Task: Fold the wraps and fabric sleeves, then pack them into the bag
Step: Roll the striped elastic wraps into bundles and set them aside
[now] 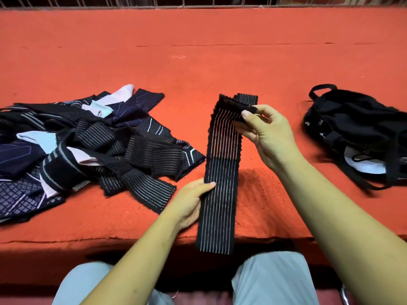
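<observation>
Here, orange cloth (220, 62) spreads wide; hands (191, 203) (266, 133) grip a striped wrap (222, 172).

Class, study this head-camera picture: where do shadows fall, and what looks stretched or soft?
Head view: a shadow darkens the red cloth right of the striped wrap; the forearms loom stretched by the wide lens; the pile and the bag at the sides look soft.

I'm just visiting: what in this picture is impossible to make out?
Head view: the inside of the bag, hidden by its own dark folds.
Head view: the left part of the pile, cut off by the frame edge; overlapping pieces defy counting.
Head view: the fingers of the left hand, behind the striped wrap it holds.
Head view: white marks on the bag, too small to read.
</observation>
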The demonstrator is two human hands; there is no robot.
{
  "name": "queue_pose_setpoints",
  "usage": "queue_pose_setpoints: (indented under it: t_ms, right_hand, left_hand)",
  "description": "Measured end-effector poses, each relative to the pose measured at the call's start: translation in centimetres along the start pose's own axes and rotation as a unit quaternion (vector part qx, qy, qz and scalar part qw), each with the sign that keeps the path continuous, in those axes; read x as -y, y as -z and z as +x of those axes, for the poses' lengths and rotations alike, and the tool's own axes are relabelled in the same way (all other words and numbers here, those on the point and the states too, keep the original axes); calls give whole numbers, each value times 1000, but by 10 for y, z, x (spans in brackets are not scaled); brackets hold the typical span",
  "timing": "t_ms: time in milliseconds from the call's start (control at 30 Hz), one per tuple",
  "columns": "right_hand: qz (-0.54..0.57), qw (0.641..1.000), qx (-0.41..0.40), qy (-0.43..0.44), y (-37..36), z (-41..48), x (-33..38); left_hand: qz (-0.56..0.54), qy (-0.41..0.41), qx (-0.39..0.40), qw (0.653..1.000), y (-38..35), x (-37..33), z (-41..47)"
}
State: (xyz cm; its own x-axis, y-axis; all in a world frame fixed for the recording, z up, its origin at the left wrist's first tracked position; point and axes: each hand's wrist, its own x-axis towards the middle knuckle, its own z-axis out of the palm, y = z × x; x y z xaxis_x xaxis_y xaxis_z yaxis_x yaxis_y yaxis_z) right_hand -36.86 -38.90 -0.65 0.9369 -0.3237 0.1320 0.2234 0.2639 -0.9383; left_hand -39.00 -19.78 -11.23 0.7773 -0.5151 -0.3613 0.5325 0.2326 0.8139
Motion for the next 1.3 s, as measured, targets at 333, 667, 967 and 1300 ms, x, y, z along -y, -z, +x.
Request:
queue_pose_setpoints:
  t_ms: [333,667,967,1300]
  right_hand:
    - [-210,973,90,24,24,-42,-70]
    - [-262,950,166,35,34,-79,-105]
    - [-315,931,183,38,36,-84,-108]
    - [-275,954,108,45,30,-81,-107]
  left_hand:
    - [-139,-5,-85,987,-1,4,4]
    - [-172,3,-78,982,7,9,5]
    - [-149,-20,-65,987,5,11,5]
    - [-144,-44,-31,988,6,14,6]
